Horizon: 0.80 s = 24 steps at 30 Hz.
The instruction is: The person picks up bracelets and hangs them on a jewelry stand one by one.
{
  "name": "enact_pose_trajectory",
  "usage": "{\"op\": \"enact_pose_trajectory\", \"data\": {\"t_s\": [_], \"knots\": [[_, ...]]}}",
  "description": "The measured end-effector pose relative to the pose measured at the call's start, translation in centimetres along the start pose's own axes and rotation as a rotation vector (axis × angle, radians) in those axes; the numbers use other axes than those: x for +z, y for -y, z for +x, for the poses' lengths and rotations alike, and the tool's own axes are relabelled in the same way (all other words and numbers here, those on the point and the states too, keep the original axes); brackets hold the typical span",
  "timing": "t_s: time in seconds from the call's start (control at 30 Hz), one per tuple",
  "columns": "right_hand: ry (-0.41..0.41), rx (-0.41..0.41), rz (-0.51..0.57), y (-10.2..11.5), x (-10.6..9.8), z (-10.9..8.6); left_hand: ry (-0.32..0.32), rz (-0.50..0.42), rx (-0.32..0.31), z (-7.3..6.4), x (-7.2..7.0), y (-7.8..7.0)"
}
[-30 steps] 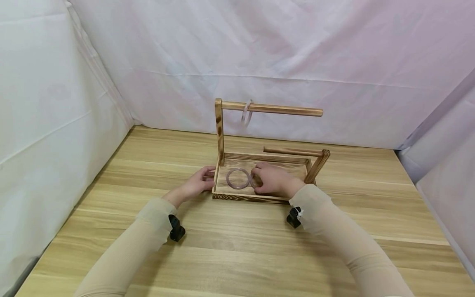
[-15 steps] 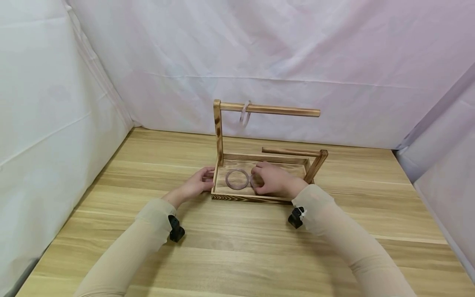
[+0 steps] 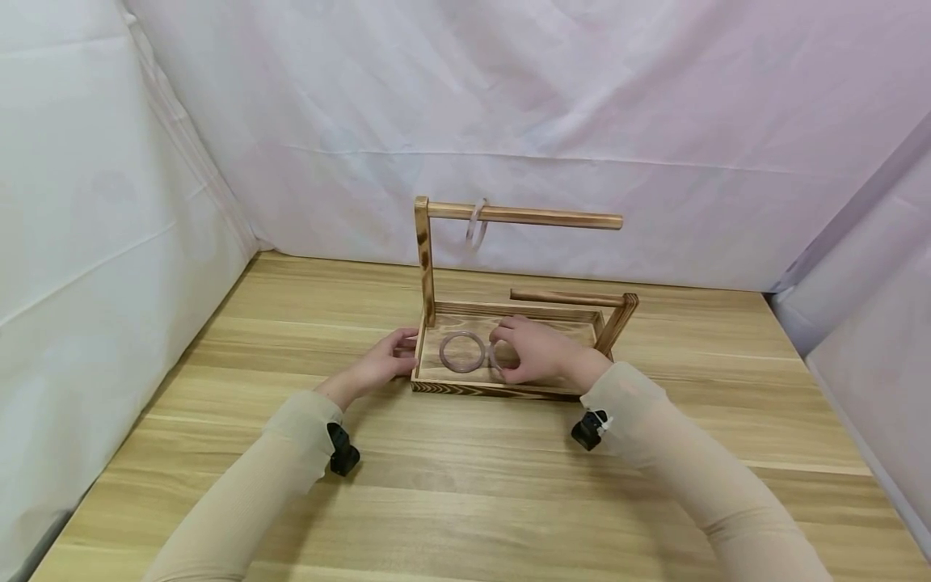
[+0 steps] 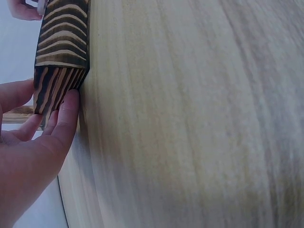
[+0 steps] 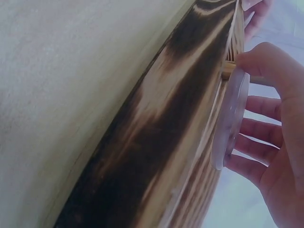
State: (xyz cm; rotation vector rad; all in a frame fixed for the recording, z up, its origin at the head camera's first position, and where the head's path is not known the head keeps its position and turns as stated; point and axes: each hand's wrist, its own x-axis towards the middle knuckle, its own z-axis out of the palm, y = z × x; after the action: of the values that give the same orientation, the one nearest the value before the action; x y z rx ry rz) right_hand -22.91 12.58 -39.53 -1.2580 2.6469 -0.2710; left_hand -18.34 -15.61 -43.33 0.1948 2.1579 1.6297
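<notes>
In the head view a wooden tray stand [image 3: 494,391] sits on the table. A pale translucent bangle [image 3: 441,353] lies flat in the tray's left half. Just right of it, my right hand [image 3: 538,352] holds a second bangle [image 5: 230,118] between thumb and fingers; the right wrist view has it standing on edge. A third bangle [image 3: 471,228] hangs from the stand's upper bar [image 3: 553,217], near its post. My left hand [image 3: 378,361] touches the tray's left end with fairly straight fingers, visible against the striped wood [image 4: 61,42] in the left wrist view.
A lower bar [image 3: 567,297] runs leftward from the short post [image 3: 617,327] at the tray's right end, behind my right hand. The tall post [image 3: 425,267] rises from the left end. White cloth [image 3: 349,105] encloses the wooden table [image 3: 451,493] at the back and sides.
The whole scene has shifted slightly left in the head view. My right hand has turned a little, and more of the held bangle shows. My left hand stays at the tray's end.
</notes>
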Motion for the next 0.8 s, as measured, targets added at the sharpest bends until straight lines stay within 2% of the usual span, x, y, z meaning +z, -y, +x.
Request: {"op": "enact_pose_trajectory", "data": {"t_s": [0.3,0.8], "knots": [[-0.042,-0.053,0.023,0.7,-0.7,-0.8,0.0,-0.01,0.003,0.0,0.0,0.0],[-0.058,-0.05,0.051,1.7,-1.7,-2.2,0.003,0.002,-0.01,0.1,0.0,0.0]]}}
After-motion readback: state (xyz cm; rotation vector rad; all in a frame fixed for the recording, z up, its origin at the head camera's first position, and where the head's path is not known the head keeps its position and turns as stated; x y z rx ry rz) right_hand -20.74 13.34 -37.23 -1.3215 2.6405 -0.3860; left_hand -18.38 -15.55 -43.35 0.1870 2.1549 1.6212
